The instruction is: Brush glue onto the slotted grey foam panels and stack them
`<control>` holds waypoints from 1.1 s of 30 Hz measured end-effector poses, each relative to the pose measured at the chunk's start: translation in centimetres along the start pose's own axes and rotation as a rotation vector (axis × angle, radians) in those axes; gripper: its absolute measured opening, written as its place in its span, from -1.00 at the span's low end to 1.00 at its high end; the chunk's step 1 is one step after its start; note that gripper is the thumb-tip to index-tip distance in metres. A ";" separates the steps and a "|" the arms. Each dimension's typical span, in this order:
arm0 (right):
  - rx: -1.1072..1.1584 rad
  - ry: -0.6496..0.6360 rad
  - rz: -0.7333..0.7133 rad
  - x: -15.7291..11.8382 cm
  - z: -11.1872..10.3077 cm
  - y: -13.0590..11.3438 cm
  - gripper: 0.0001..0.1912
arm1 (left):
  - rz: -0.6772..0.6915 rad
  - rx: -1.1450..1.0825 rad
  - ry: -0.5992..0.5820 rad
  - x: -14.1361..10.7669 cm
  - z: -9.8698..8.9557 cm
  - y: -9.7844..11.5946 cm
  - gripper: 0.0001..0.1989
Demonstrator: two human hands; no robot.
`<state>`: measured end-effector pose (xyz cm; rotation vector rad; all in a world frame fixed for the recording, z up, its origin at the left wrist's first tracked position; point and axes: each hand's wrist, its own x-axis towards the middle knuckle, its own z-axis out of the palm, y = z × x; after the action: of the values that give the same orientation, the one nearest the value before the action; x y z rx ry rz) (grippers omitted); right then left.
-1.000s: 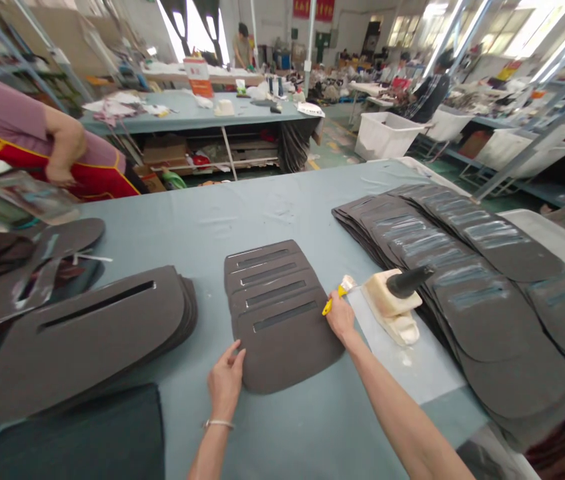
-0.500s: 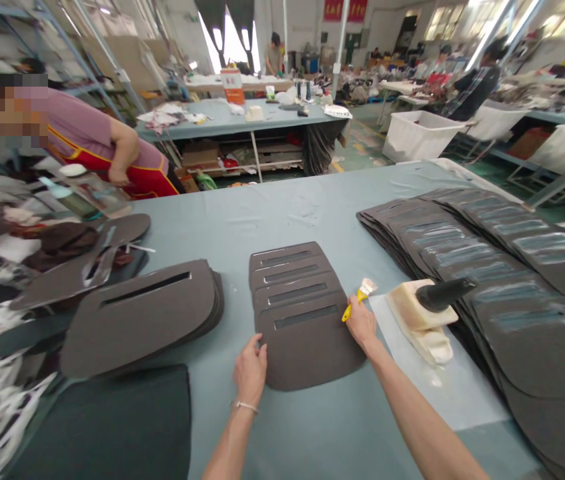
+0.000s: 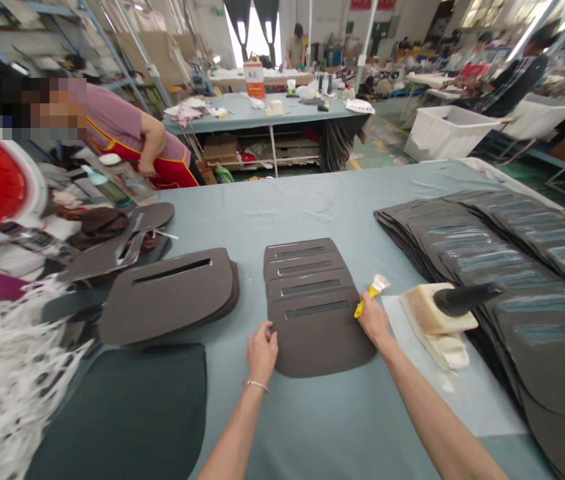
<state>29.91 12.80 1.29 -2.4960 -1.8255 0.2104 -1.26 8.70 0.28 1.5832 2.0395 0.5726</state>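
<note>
Head view: slotted panels [image 3: 322, 345] lie overlapping well in from the desk's [image 3: 242, 210] far edge, probably light, pliable, best held by their sides; left fingers [image 3: 265, 329] curl at one side, grip unclear; right fingers [image 3: 365, 302] clasp a yellow brush [image 3: 375, 289].

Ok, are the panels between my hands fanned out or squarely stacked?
Fanned out: the dark panels overlap in steps, leaving four slots showing.
</note>
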 end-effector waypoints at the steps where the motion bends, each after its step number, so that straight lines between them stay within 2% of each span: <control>1: -0.005 0.000 -0.001 -0.1 -0.1 0.0 -0.82 | -0.005 -0.003 -0.002 0.0 0.0 0.0 -0.72; 11: 0.008 -0.017 0.010 -0.1 -0.1 0.0 -0.81 | -0.047 -0.042 -0.005 0.0 0.0 -0.3 -0.70; 17: -0.010 -0.023 -0.001 -0.1 0.1 -0.1 -0.80 | -0.019 -0.016 0.009 -0.1 0.3 -0.3 -0.70; 20: -0.031 0.021 0.004 -0.2 -0.2 -0.2 -0.80 | 0.015 0.007 0.034 -0.1 0.0 0.3 -0.69; 23: -0.015 0.113 0.004 -0.5 -0.7 0.1 -0.82 | 0.025 0.013 0.112 -0.7 -1.5 0.2 -0.56; 26: 0.045 0.236 -0.014 -1.4 -1.0 1.4 -0.82 | -0.036 0.133 0.246 -3.2 -4.5 -2.8 -0.45; 29: 0.105 0.358 -0.049 -3.0 -0.8 2.6 -0.86 | -0.297 0.449 0.452 -7.1 -8.1 -8.6 -0.39; 30: 0.131 0.388 -0.060 -3.7 -0.6 2.7 -0.88 | -0.345 0.507 0.482 -8.3 -9.3 -10.8 -0.39; 31: 0.164 0.407 -0.077 -4.4 -0.4 2.4 -0.90 | -0.329 0.511 0.423 -9.4 -10.2 -12.7 -0.42; 33: 0.251 0.418 -0.128 -6.1 0.1 0.8 -0.91 | -0.272 0.376 0.265 -10.8 -11.7 -15.5 -0.49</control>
<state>28.83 6.72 1.66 -2.0558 -1.6591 -0.0791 -18.03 -5.82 1.61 1.4449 2.6344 0.3229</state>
